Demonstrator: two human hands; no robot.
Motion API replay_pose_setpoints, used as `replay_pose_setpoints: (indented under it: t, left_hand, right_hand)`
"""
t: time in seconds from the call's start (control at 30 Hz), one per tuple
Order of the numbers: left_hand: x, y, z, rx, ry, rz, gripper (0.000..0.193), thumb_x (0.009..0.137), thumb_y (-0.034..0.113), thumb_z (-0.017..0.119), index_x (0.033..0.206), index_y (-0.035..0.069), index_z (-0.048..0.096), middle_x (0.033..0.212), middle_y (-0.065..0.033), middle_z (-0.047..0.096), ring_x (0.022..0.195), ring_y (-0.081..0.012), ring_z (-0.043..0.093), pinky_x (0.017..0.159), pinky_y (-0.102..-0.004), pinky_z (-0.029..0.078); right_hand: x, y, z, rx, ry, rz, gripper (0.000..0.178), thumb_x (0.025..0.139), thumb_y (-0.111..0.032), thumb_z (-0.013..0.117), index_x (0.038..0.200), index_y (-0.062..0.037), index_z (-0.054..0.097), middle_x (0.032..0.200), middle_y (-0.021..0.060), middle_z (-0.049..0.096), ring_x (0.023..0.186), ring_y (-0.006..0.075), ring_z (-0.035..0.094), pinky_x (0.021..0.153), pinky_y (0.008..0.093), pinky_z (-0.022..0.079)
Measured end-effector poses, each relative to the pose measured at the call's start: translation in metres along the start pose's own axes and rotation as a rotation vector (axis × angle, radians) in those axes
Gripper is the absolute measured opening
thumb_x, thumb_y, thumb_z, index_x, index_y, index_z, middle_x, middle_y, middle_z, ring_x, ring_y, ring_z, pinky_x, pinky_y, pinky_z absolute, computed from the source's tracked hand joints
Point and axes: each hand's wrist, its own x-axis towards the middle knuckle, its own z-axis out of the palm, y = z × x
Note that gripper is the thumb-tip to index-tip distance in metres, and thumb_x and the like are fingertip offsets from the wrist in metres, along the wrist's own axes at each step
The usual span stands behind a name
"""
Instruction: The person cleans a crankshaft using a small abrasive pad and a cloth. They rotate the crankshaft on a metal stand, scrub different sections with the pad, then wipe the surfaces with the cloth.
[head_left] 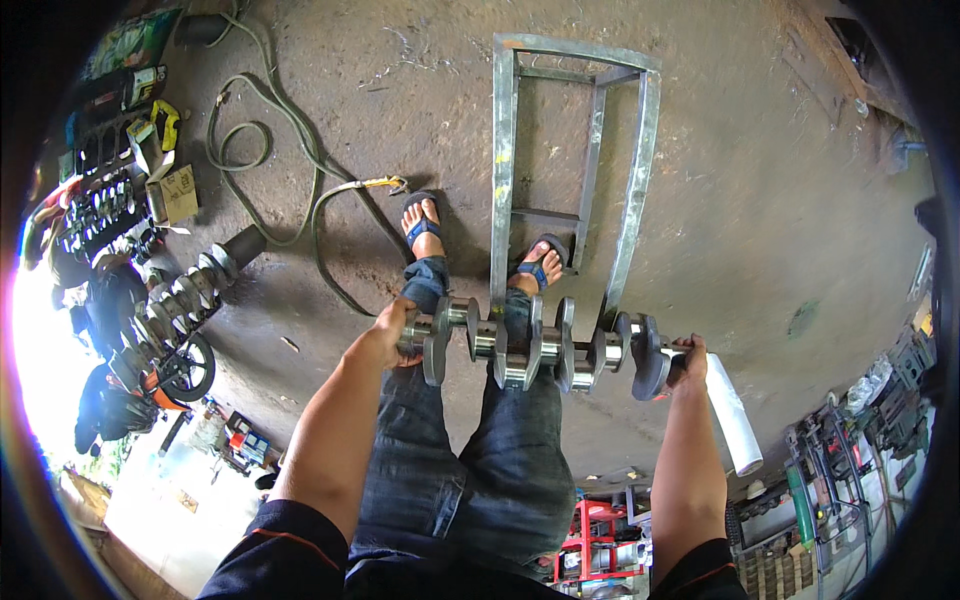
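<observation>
A steel crankshaft (535, 345) lies crosswise in front of my legs, its shiny journals and dark webs showing. My left hand (393, 332) is closed around its left end. At the other end, the fingers of my right hand (688, 362) wrap round the narrower shaft. Beyond and partly behind the crankshaft stands a rectangular frame (503, 170) of bare metal bars. A white roll (733, 415) shows beside my right wrist; what it rests on cannot be made out.
A long green-grey hose (312, 160) loops over the concrete floor (400, 100) at far left. More crankshafts (180, 315), a cardboard box (178, 195) and a motorcycle wheel (188, 368) are at left. A red rack (600, 540) stands near my legs; metal parts (845, 480) crowd the right.
</observation>
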Motion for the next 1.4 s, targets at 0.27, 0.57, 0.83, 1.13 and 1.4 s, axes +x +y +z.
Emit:
replay_pose_setpoints:
  t: [0.27, 0.57, 0.83, 1.13, 1.4]
  left_hand:
    - [0.001, 0.036, 0.019, -0.039, -0.02, 0.025, 0.035, 0.091, 0.053, 0.053, 0.095, 0.02, 0.066, 0.09, -0.0044, 0.069, 0.08, -0.0241, 0.065, 0.072, -0.0489, 0.054]
    - [0.001, 0.04, 0.012, -0.045, -0.069, 0.056, 0.036, 0.093, 0.051, 0.054, 0.103, 0.018, 0.065, 0.095, -0.005, 0.071, 0.082, -0.024, 0.067, 0.071, -0.0486, 0.055]
    - [0.011, -0.007, 0.02, -0.438, -0.213, 0.592, 0.044, 0.091, 0.039, 0.056, 0.127, 0.017, 0.069, 0.121, -0.0087, 0.07, 0.106, -0.0253, 0.066, 0.093, -0.0408, 0.052]
    - [0.002, 0.04, 0.017, -0.036, 0.036, 0.276, 0.042, 0.097, 0.052, 0.05, 0.12, 0.022, 0.069, 0.097, -0.003, 0.071, 0.076, -0.0206, 0.067, 0.069, -0.0478, 0.054]
    - [-0.034, 0.068, 0.022, -0.122, -0.014, 0.485, 0.049, 0.099, 0.059, 0.05, 0.115, 0.017, 0.068, 0.091, -0.0043, 0.073, 0.063, -0.0206, 0.067, 0.051, -0.0427, 0.053]
  right_hand:
    - [0.035, -0.012, 0.022, 0.07, -0.009, 0.001, 0.016, 0.098, -0.017, 0.066, 0.09, -0.0117, 0.053, 0.077, 0.0035, 0.056, 0.073, 0.0225, 0.059, 0.076, 0.0373, 0.056]
    - [0.032, -0.013, 0.041, 0.008, 0.064, 0.013, 0.022, 0.098, -0.025, 0.067, 0.086, -0.0139, 0.053, 0.077, 0.0041, 0.058, 0.075, 0.0225, 0.061, 0.078, 0.0408, 0.054]
    - [0.024, -0.022, 0.042, 0.084, -0.005, 0.061, 0.033, 0.103, -0.04, 0.066, 0.088, -0.0121, 0.057, 0.077, 0.0052, 0.059, 0.079, 0.024, 0.063, 0.08, 0.0425, 0.054]
    - [-0.008, -0.041, 0.065, 0.032, -0.078, 0.099, 0.04, 0.105, -0.047, 0.06, 0.099, -0.0085, 0.059, 0.087, 0.0075, 0.065, 0.086, 0.0256, 0.067, 0.084, 0.0444, 0.056]
    - [-0.024, -0.047, 0.111, 0.087, -0.15, -0.095, 0.033, 0.1, -0.042, 0.071, 0.099, -0.011, 0.059, 0.087, 0.0038, 0.065, 0.086, 0.0238, 0.069, 0.083, 0.0432, 0.059]
